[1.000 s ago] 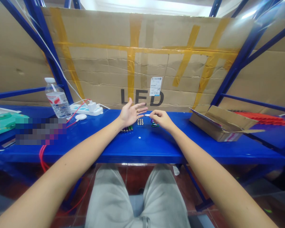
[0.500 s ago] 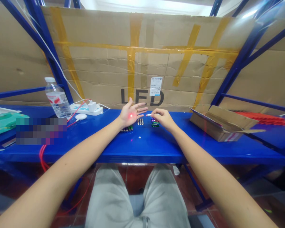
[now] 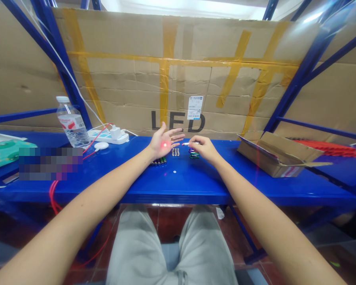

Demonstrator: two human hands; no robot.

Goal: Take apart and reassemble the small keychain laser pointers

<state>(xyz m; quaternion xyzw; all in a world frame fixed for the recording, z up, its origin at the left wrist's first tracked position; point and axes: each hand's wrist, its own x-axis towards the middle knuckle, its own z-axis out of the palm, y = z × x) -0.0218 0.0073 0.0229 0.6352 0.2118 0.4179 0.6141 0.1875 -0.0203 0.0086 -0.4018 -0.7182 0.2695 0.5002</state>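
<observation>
My left hand [image 3: 163, 143] is held palm up with the fingers spread, and a bright red light spot falls on its palm. Facing it, my right hand [image 3: 204, 147] pinches a thin laser pointer [image 3: 190, 144] whose tip is directed at the left palm. Beneath my left hand lie several dark tubes [image 3: 159, 161] side by side, partly hidden by the wrist. Small round button cells [image 3: 175, 152] stand in rows between the hands. Green and purple shiny tubes [image 3: 194, 153] lie below the right hand, partly covered by it. A tiny white disc [image 3: 175, 171] rests nearer the table's front edge.
A water bottle [image 3: 72, 124] and a white power strip [image 3: 108, 136] with cables stand at left, beside a teal packet [image 3: 10, 152]. At right is an opened cardboard box [image 3: 277, 158], with an orange-red item [image 3: 326, 147] behind it. Large cardboard [image 3: 130, 87] closes off the back.
</observation>
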